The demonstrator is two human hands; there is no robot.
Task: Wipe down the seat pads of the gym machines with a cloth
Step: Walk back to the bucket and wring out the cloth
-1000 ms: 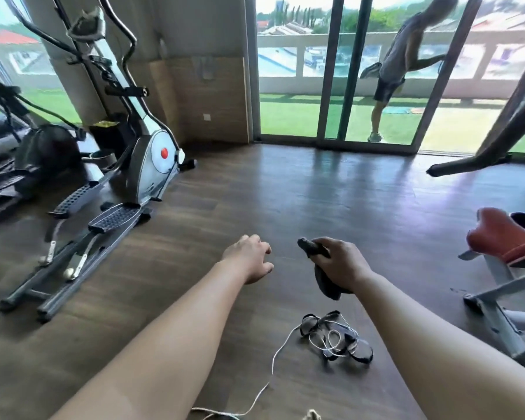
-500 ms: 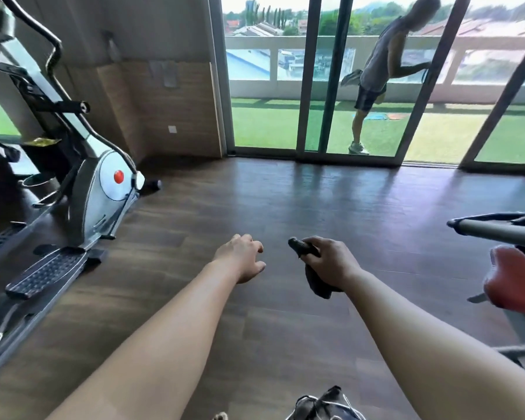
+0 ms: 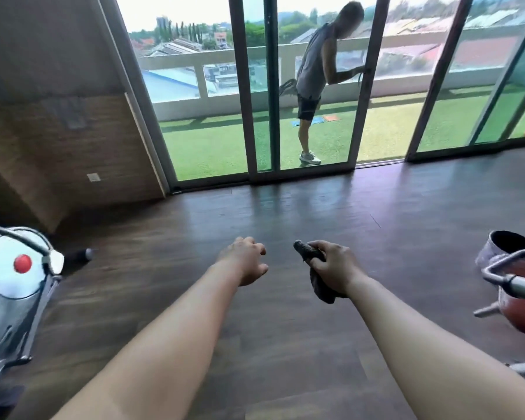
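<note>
My right hand [image 3: 335, 266] is closed around a dark grey cloth [image 3: 322, 287], which sticks out above my thumb and hangs below my palm. My left hand [image 3: 246, 260] is held out beside it with the fingers curled in and nothing in it. Both hands hover over the dark wood floor. At the right edge sits a red seat pad [image 3: 520, 312] of a gym machine, partly hidden behind a grey metal handle [image 3: 515, 281]. The seat lies well to the right of my right hand.
A white and grey elliptical trainer [image 3: 11, 278] with a red dot stands at the left edge. Glass sliding doors [image 3: 255, 95] span the far wall; a person [image 3: 312, 83] stands outside on the grass. A wood-panelled wall [image 3: 58, 137] fills the far left corner.
The view has swung right and forward. The elliptical trainer slid to the left edge, the cables on the floor dropped out of sight, and the red seat came closer. Both hands kept their pose.
</note>
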